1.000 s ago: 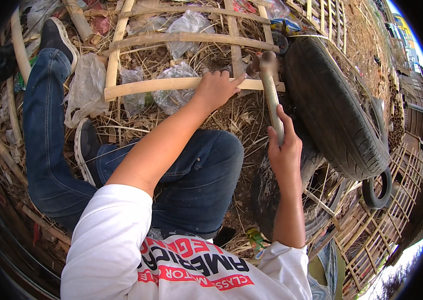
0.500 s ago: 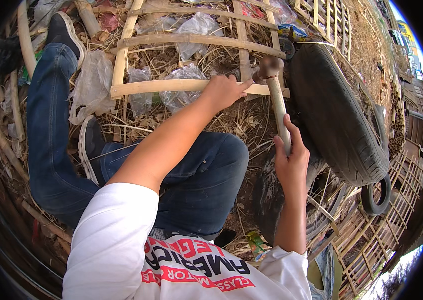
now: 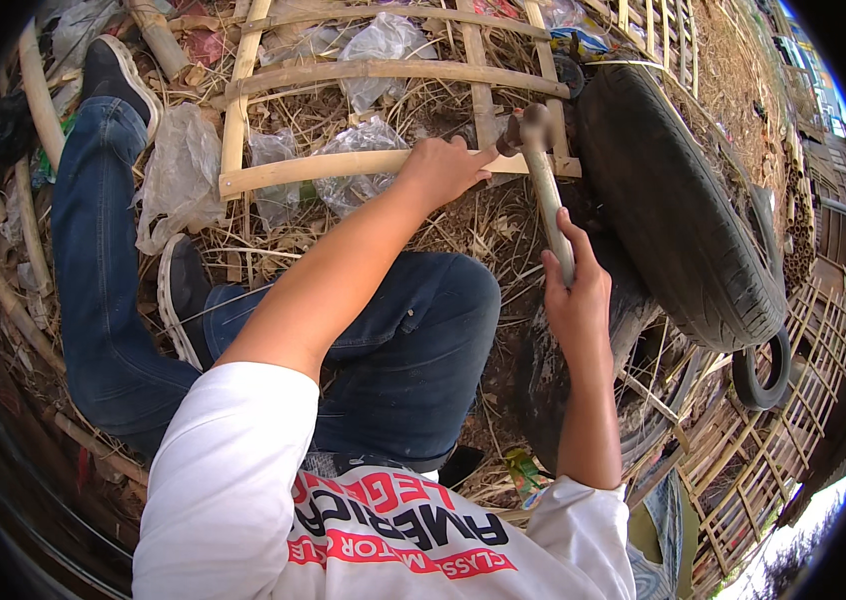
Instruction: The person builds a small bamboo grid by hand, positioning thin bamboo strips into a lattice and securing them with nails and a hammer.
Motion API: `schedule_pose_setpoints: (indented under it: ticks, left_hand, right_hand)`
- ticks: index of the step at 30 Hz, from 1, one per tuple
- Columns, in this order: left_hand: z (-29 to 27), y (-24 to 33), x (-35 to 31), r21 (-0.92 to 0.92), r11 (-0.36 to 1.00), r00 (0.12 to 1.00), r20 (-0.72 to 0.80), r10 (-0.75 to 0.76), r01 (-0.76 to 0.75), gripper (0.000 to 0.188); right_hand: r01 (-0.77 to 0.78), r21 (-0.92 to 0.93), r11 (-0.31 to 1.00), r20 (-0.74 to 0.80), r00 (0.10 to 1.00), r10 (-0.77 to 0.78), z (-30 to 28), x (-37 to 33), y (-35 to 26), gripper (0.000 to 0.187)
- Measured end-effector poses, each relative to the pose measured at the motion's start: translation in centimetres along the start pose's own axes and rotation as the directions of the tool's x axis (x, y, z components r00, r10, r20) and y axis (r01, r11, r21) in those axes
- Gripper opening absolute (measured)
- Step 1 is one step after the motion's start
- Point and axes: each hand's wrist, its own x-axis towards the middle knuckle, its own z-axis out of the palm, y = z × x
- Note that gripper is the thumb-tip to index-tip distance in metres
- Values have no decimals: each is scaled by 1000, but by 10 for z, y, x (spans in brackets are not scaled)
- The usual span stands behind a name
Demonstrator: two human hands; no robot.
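Left hand (image 3: 443,170) reaching upper centre, fingers holding slat (image 3: 323,168); right hand (image 3: 580,285) gripping hammer (image 3: 548,195), hanging nearer slat than before.

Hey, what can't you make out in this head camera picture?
All in the head view:
1. Whether the bare left hand pinches anything small: its own fingers hide it.
2. Pale, flat bamboo strip: that hand covers part.
3. Pale-handled hammer: its brown head is blurred.
4. Black treaded rubber tire: its far side faces away.
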Motion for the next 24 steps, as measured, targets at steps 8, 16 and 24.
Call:
schedule_pose_setpoints:
  ticks: [8, 16, 24]
  left_hand:
    - [4, 2, -1, 14, 1000, 1000, -28, 2, -1, 43]
    - [-1, 1, 1, 20, 1000, 1000, 10, -14, 14, 41]
    - [-1, 2, -2, 11, 1000, 997, -73, 23, -23, 42]
  right_hand:
    - [-63, 90, 994, -39, 997, 67, -5, -6, -3, 45]
    - [16, -10, 1000, -34, 999, -16, 3, 2, 0, 45]
    - [-38, -18, 999, -78, 996, 36, -1, -3, -6, 44]
